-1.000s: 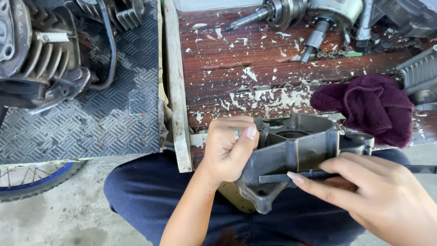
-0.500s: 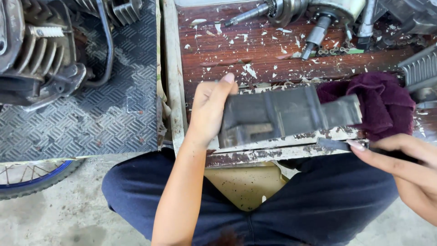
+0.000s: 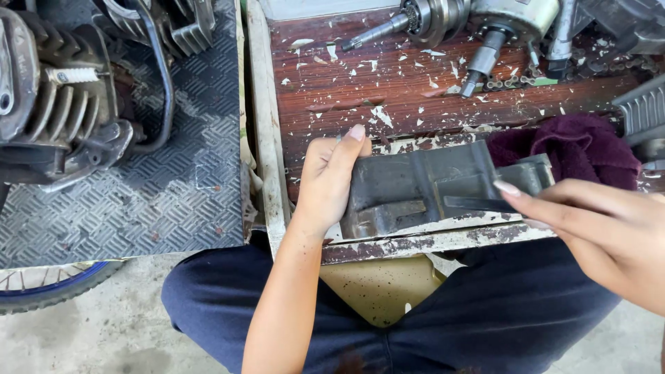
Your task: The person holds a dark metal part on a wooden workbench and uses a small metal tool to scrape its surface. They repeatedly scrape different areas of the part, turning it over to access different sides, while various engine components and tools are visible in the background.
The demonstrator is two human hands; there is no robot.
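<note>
Grey metal engine casing (image 3: 429, 183) lying on its side at the near edge of the worn wooden bench (image 3: 388, 90). Left hand (image 3: 331, 181) clasped around its left end, fingers pressed flat. Right hand (image 3: 589, 225) pinching a thin dark blade (image 3: 481, 204) against its face. Maroon rag (image 3: 575, 145) just behind; crankshaft (image 3: 415, 21) further back.

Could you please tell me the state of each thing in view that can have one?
Grey metal casing: lying on its side at the bench edge.
Left hand: gripping the casing's left end.
Right hand: holding a thin dark tool against the casing.
Maroon rag: crumpled behind the casing.
Wooden bench: paint flaking.
Crankshaft: lying loose.
</note>
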